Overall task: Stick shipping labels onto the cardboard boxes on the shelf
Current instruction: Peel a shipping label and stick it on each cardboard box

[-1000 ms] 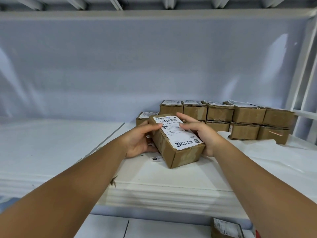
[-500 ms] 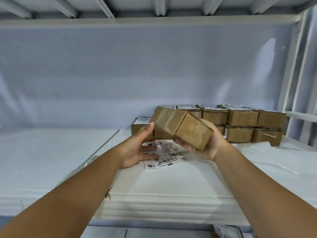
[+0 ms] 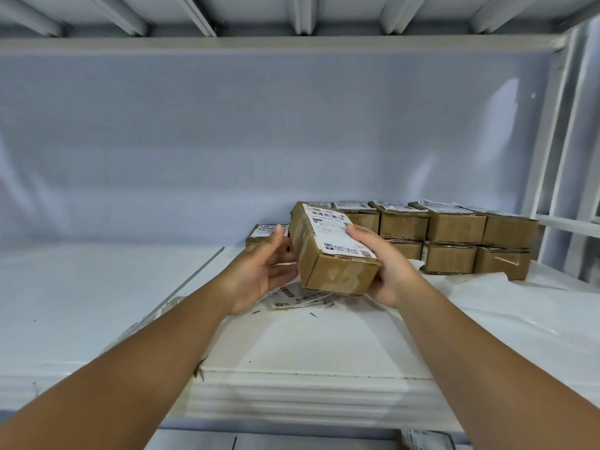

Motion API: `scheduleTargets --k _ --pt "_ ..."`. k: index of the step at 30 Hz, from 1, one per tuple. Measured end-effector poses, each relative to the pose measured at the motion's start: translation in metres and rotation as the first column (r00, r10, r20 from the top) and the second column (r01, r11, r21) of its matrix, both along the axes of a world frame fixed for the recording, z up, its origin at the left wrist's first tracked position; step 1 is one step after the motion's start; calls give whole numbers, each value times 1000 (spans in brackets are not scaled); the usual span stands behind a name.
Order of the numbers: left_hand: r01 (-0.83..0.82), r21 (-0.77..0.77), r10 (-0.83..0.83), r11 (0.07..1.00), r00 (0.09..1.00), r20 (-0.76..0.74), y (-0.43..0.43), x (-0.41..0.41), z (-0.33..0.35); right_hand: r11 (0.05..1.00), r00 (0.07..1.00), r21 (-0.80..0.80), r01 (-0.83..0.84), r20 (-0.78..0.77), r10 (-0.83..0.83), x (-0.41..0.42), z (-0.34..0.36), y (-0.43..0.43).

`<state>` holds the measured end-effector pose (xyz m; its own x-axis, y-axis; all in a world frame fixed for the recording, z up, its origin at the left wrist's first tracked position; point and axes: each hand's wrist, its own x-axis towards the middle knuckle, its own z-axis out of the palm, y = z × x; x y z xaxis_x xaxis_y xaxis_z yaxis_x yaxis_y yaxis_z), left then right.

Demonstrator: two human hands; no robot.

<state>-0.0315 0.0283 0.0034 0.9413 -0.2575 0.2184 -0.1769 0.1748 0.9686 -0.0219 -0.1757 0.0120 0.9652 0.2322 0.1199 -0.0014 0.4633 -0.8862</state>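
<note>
A small cardboard box (image 3: 337, 272) with a white shipping label on its top face is held above the white shelf (image 3: 311, 345), tilted with its near end lower. My right hand (image 3: 386, 271) grips its right side, thumb pressing on the label. My left hand (image 3: 259, 271) is beside the box's left side, fingers spread and touching or nearly touching it. Loose shipping labels (image 3: 292, 295) lie on the shelf under the box. A two-layer row of labelled boxes (image 3: 451, 237) stands behind, and a single labelled box (image 3: 264, 237) sits behind my left hand.
The shelf's back wall (image 3: 259, 141) is close behind the boxes and an upper shelf (image 3: 292, 43) is overhead. A white upright post (image 3: 545, 151) is at the right. Crumpled white paper (image 3: 519, 303) covers the shelf's right part. Another labelled box (image 3: 425, 440) shows below.
The box was lifted off the shelf, turned over so its plain side showed, and is now turned back label-up, held higher and nearer the stacked row.
</note>
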Motion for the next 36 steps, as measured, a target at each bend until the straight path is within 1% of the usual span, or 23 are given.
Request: scheduleTargets --k 2,4,7,9,13,15,20,24,26,28,31,33,35,36 --pt "18 18 -18 1000 1000 24 -1 -1 -1 996 995 -30 88 55 -87 -1 1 5" --pt "13 26 -14 1000 1000 15 -3 -1 -2 986 982 -70 151 121 -142 -2 1 12" --pt "28 30 -28 999 999 27 -6 -2 -3 984 976 -94 151 171 -134 -2 1 20" --pt "12 2 -12 1000 999 47 -6 -2 -1 988 983 -122 93 167 -72 -2 2 21" --pt "-43 -104 53 994 994 91 -2 3 2 976 979 -194 -100 156 131 -4 2 18" --pt "-31 -109 43 994 993 109 1 4 3 969 969 -193 -153 162 185 -4 0 17" --pt "72 -13 -70 997 989 132 1 3 1 976 969 -127 -179 149 197 -2 0 15" --pt "85 -31 -80 996 988 131 2 3 1 975 966 -125 -183 159 202 -3 0 14" --pt "80 -41 -75 996 989 125 2 4 0 978 972 -126 -164 147 182 -5 -1 15" --pt "42 -36 -37 998 991 130 4 5 -1 985 980 -109 -136 130 149 -7 0 16" --pt "-66 52 55 996 982 183 5 5 -2 991 985 -112 -79 144 95 -11 2 20" --pt "-149 100 122 984 963 240 6 3 -1 977 979 -214 17 200 27 -13 6 26" --pt "-233 50 210 971 936 282 9 2 3 926 956 -345 155 287 -53 -13 12 36" --pt "-275 7 261 961 920 293 11 2 5 896 937 -384 223 339 -88 -13 16 43"
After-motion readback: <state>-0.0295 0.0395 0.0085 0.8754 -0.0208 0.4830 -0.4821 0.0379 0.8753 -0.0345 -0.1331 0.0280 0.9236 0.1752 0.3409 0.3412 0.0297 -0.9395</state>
